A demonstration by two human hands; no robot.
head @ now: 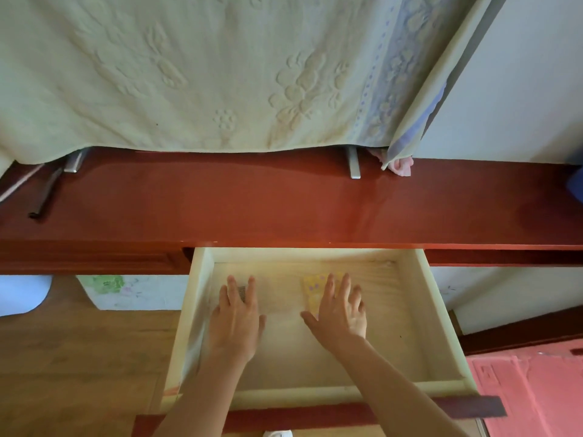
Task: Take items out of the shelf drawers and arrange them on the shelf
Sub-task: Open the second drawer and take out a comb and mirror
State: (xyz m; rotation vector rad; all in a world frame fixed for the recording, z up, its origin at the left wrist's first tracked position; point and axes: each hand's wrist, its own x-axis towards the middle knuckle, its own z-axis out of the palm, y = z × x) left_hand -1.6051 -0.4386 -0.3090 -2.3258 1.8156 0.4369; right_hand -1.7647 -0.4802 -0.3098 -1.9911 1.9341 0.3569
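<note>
A pale wooden drawer (438, 313) is pulled out from under the red-brown shelf top (252, 203). Both my hands reach into it, palms down. My left hand (236, 320) hovers with spread fingers over a small dark comb-like item (242, 293) that shows between two fingers. My right hand (339, 313) is spread over a yellow dotted item (310, 290), partly covering it. Neither hand grips anything. The drawer floor is blurred by motion.
A pale embossed cloth (189, 74) hangs over something at the back of the shelf top. A dark thin tool (45, 193) lies at far left, a pink cloth scrap (400, 167) at right. Wooden floor is on the left, a red mat (530, 389) at lower right.
</note>
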